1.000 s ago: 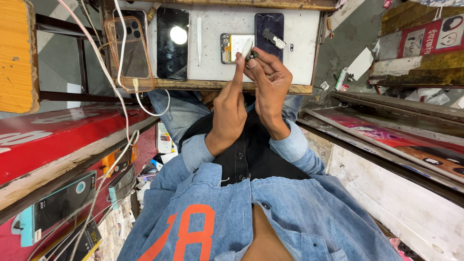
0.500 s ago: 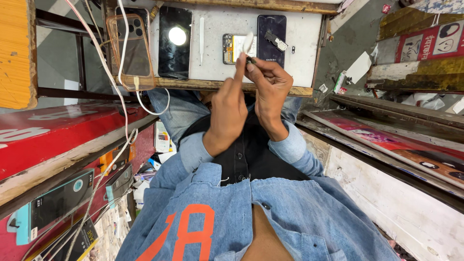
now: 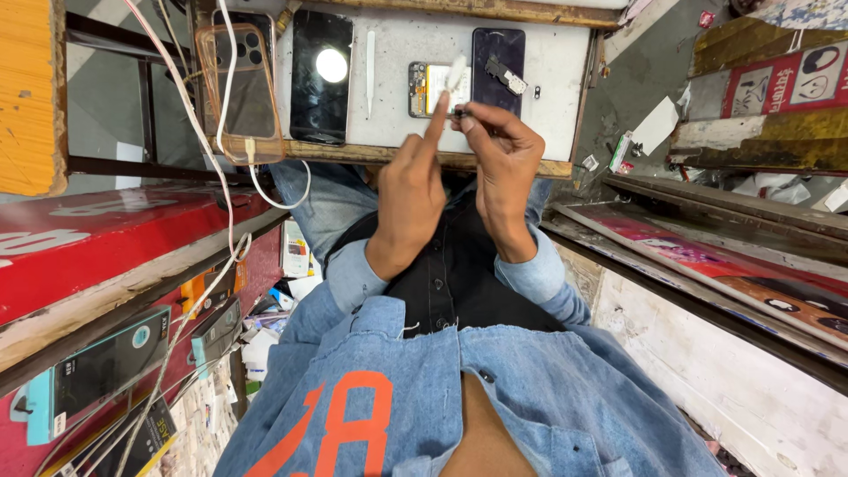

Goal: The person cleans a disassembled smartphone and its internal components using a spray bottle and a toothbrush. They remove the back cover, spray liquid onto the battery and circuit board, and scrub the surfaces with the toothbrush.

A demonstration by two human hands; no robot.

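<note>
**Two hands pinch a small dark part above an opened phone**

Nearest the camera lies a denim shirt (image 3: 459, 397) with orange lettering, worn over a black buttoned garment (image 3: 450, 265). Both forearms rise out of it toward a workbench (image 3: 389, 53) with a pale top and a worn wooden front edge.

The left hand (image 3: 408, 201) has its index finger stretched straight out, tip near the right hand's fingertips, with the other fingers curled in; it grips nothing that can be made out. The right hand (image 3: 502, 168) has thumb and forefinger closed together on a small dark part (image 3: 460, 112), held just above the bench, right in front of the opened phone (image 3: 430, 88), whose insides show orange and white.

Just beside that phone, to the right, lies a dark phone back (image 3: 497, 55) with a small grey component (image 3: 506, 77) resting on it. Further left on the bench lie a thin white tool (image 3: 370, 60), a black phone (image 3: 322, 75) with a bright light reflected in its glass, and a phone in a clear orange case (image 3: 241, 88) hanging over the bench edge. White cables (image 3: 231, 190) trail down from it past a red shelf (image 3: 106, 238).
</note>
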